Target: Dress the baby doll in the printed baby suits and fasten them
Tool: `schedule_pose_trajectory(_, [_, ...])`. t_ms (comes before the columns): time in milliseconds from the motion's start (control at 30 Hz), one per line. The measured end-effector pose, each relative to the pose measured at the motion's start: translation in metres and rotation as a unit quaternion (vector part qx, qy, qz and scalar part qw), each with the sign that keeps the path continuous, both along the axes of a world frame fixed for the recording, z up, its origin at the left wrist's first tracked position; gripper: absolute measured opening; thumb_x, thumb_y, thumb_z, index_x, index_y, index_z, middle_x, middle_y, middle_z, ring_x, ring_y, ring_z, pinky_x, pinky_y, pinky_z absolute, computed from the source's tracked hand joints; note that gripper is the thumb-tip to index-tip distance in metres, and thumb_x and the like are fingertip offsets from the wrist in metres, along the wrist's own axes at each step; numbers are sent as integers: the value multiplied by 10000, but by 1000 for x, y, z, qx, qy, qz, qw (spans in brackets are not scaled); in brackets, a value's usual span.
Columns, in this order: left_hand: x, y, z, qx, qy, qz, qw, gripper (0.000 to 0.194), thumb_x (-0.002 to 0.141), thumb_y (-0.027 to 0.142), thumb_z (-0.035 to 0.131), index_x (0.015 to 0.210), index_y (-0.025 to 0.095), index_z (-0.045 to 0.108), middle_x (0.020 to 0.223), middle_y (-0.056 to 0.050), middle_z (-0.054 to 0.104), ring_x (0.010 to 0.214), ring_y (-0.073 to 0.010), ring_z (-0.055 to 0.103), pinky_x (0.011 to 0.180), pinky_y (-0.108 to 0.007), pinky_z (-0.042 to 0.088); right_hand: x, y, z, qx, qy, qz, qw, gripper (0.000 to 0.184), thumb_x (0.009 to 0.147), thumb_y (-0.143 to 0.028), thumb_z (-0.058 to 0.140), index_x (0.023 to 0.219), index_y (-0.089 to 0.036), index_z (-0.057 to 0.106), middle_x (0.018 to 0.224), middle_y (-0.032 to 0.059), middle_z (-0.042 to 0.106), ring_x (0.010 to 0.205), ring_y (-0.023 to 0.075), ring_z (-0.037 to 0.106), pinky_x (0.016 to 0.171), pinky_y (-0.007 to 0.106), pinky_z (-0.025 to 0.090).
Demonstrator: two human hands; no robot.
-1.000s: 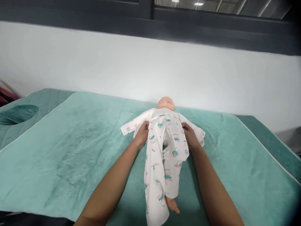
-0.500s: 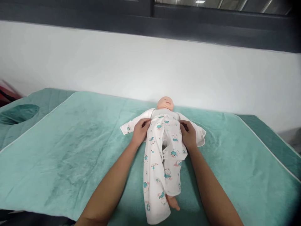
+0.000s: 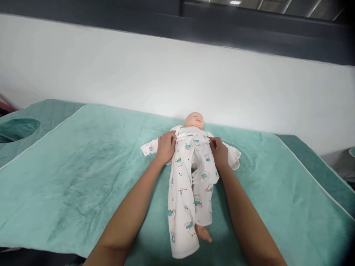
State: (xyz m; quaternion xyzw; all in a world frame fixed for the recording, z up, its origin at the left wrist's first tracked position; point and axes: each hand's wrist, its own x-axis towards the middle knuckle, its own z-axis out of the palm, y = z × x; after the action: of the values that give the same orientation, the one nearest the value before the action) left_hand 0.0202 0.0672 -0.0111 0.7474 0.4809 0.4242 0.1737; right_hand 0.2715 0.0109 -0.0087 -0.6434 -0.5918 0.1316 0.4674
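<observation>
A baby doll [image 3: 194, 120] lies on its back with its head toward the wall. White printed trousers [image 3: 181, 199] with an open crotch cover its front from the chest down. One bare foot [image 3: 203, 233] sticks out of the right-hand leg; the other leg's cuff hides any foot. My left hand [image 3: 166, 146] pinches the trousers' waistband at its left end. At the waistband's right end, my right hand [image 3: 219, 150] has its fingers closed on the cloth. A white long-sleeved top [image 3: 149, 147] is on the doll, its sleeves spread to both sides behind my hands.
A green plush cover [image 3: 105, 166] with white piping lies over the bed. At the far left the bed has an oval hole [image 3: 19, 129]. The white wall [image 3: 138, 74] rises behind the bed, below a dark window frame [image 3: 235, 31].
Both hands have moved a little up toward the doll's head along the waistband. The waistband's ends sit slightly higher on the chest. My view has shifted slightly.
</observation>
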Motion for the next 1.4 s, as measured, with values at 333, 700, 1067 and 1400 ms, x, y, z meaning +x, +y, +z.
schedule_pose_trajectory(333, [8, -5, -9, 73, 0, 61, 995, 91, 916, 184, 506, 984, 208, 561, 1206, -109, 613, 1160, -264, 521, 1000, -424, 350, -13, 6, -2, 43, 115, -57, 991, 243, 854, -443, 569, 971, -232, 593, 982, 54, 677, 866, 197, 600, 800, 317, 458])
schedule_pose_trajectory(700, [-1, -87, -23, -41, -146, 34, 988, 174, 931, 297, 468, 1008, 221, 605, 1043, -65, 651, 973, -197, 605, 864, -329, 476, -51, -208, -14, -22, 42, 125, 991, 69, 920, -295, 556, 865, -253, 563, 833, 24, 607, 759, 194, 562, 708, 337, 471])
schedule_pose_trajectory(1067, [-8, -81, -30, -64, -89, 24, 994, 159, 779, 212, 556, 876, 203, 682, 998, -78, 686, 980, -245, 580, 925, -394, 439, -70, -251, -21, -9, -53, 103, 993, 142, 936, -194, 496, 947, -257, 622, 970, 62, 674, 911, 244, 630, 804, 413, 510])
schedule_pose_trajectory(1400, [-11, -79, -34, -53, -65, 6, 996, 187, 793, 206, 529, 886, 210, 691, 981, -71, 680, 972, -242, 572, 911, -374, 429, -62, -318, 14, -1, 86, 202, 976, 155, 956, -208, 468, 968, -312, 582, 869, 44, 612, 787, 225, 603, 676, 374, 499])
